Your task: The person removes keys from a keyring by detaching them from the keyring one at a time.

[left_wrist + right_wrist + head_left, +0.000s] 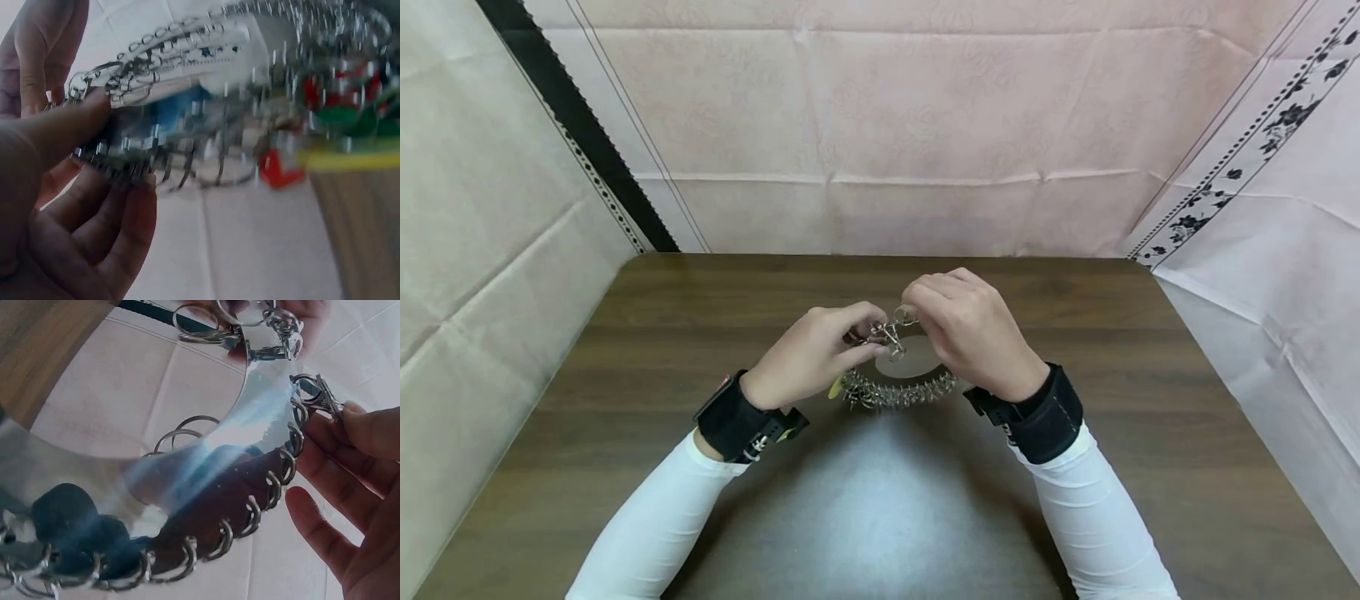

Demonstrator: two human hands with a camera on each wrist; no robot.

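A shiny, mirror-like metal ring-shaped plate (244,419) carries several small metal rings (898,393) hooked through holes along its rim. My left hand (820,346) grips one side of it, thumb and fingers closing on the rim in the left wrist view. On the opposite side, my right hand (966,329) pinches a small metal clasp (325,400) at the plate's edge between thumb and finger. Larger split rings (195,319) hang near the left hand's fingers. Blurred red, green and yellow pieces (337,159) show among the rings in the left wrist view.
Under both hands lies a brown wooden table (700,333). Pale cloth (925,125) hangs behind it, with a black band (587,125) at left and a floral border (1247,158) at right. Black straps (1045,414) wrap both wrists.
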